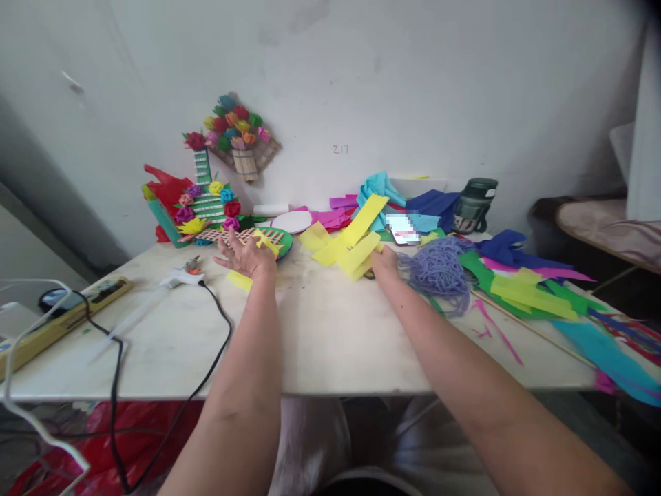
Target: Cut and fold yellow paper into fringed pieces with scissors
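Note:
My left hand (248, 257) is spread, fingers apart, over the near part of a stick lattice (214, 236) lying in front of a green round piece (287, 242). Beside its thumb lies a yellow paper scrap (267, 243), and another yellow scrap (239, 280) is under the wrist. At the right end of several crossed yellow crepe paper strips (343, 246), my right hand (385, 264) is closed on the paper, its fingertips partly hidden. A small dark item by those fingers is too unclear to name. Tangled purple yarn (438, 269) sits right of that hand.
A glue gun (184, 273) with a black cord and a power strip (98, 296) lie at left. Flower-decorated crafts (209, 200) stand behind. A phone (403, 229), a dark bottle (474, 205), coloured paper (537, 296) and a thin stick (534, 329) occupy the right.

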Tool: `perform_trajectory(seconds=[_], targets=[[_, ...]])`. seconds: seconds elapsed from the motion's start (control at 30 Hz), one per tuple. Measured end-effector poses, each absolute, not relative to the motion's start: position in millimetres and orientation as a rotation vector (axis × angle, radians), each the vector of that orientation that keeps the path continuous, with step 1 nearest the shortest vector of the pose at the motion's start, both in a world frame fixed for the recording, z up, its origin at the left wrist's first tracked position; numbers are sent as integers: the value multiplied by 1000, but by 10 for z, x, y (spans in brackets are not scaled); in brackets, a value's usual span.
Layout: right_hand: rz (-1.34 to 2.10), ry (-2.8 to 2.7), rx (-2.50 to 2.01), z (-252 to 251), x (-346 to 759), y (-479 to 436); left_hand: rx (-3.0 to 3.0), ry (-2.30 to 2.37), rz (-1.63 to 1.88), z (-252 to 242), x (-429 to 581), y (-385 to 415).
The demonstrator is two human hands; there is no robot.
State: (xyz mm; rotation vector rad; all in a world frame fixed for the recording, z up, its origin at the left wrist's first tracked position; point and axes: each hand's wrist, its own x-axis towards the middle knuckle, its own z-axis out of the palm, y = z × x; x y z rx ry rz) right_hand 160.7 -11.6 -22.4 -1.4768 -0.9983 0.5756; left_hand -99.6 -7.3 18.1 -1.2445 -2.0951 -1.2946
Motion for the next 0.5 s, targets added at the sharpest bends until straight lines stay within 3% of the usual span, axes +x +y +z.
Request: perform_trajectory(seconds=[0.27,0.5], targets=[[695,-936,-1488,-165,1551,-166,-1513,-2245,-985,2,-971,96],[703,-931,-1500,-183,1560,-146,-1469,-2107,-1061,8,-934,28]])
